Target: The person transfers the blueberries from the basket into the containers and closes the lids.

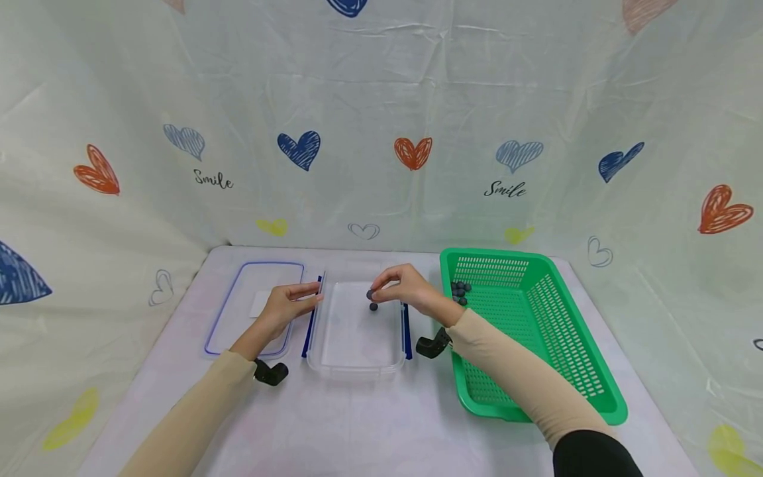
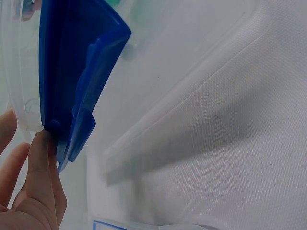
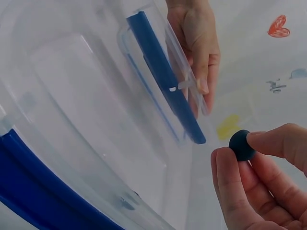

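A clear plastic container [image 1: 357, 344] with blue side latches stands in the middle of the table. My left hand [image 1: 283, 308] grips its left rim, with thumb and fingers on either side of the wall beside the blue latch [image 2: 72, 72]. Over the container, my right hand [image 1: 411, 291] pinches a dark blueberry [image 3: 241, 145] between thumb and fingertips. Another blueberry [image 1: 373, 307] lies inside the container, just below the held one. At right, several blueberries [image 1: 459, 291] sit by the left wall of a green basket [image 1: 572, 318], partly hidden by that wall.
A clear lid [image 1: 217, 321] with a blue seal lies flat left of the container, partly behind my left hand. My right forearm crosses over the basket. A white curtain [image 1: 357, 79] printed with hearts hangs behind the table [image 1: 334, 424].
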The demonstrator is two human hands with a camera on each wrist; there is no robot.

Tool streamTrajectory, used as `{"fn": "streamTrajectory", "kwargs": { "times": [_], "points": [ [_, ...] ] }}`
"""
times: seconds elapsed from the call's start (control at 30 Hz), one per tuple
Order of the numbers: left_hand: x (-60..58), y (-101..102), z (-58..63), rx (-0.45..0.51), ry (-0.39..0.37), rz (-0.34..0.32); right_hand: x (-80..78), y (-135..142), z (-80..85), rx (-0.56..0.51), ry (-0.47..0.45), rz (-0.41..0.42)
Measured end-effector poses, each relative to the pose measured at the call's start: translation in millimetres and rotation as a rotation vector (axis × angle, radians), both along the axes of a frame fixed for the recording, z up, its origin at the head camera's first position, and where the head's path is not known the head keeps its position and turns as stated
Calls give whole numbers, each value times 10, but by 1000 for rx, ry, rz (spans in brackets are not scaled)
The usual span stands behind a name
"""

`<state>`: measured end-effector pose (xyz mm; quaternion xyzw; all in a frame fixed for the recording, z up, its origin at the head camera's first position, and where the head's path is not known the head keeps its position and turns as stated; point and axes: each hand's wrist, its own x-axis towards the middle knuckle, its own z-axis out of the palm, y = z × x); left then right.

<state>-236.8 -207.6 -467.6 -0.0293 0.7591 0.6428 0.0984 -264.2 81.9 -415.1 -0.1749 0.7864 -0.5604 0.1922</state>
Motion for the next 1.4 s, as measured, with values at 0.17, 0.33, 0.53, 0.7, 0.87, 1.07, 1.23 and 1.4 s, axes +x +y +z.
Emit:
{"fn": "streamTrajectory", "kwargs": {
  "times": [0.17, 0.33, 0.53, 0.7, 0.87, 1.07, 1.23, 1.4],
  "points": [
    [1, -1, 6, -2, 0, 1, 12, -25, -11, 22, 0, 14],
    [-3, -3, -3, 0, 1, -1, 26, -48, -42, 50, 30, 25],
    [-4, 2, -16, 3, 0, 4, 54, -77, -60, 62, 10, 17],
    [-5, 7, -16, 0, -4, 10, 63, -83, -81, 54, -10, 23],
    [-2, 6, -10, -4, -1, 7, 43, -75, -121, 62, -1, 23],
    [-4, 2, -9, -13, 2, 4, 48, -48, -123, 62, -1, 10],
    [-11, 3, -31, -10, 4, 6, 54, -31, -108, 45, -16, 5],
    [-19, 1, -48, -14, 5, 10, 55, 4, -69, 45, -5, 3]
  ]
}}
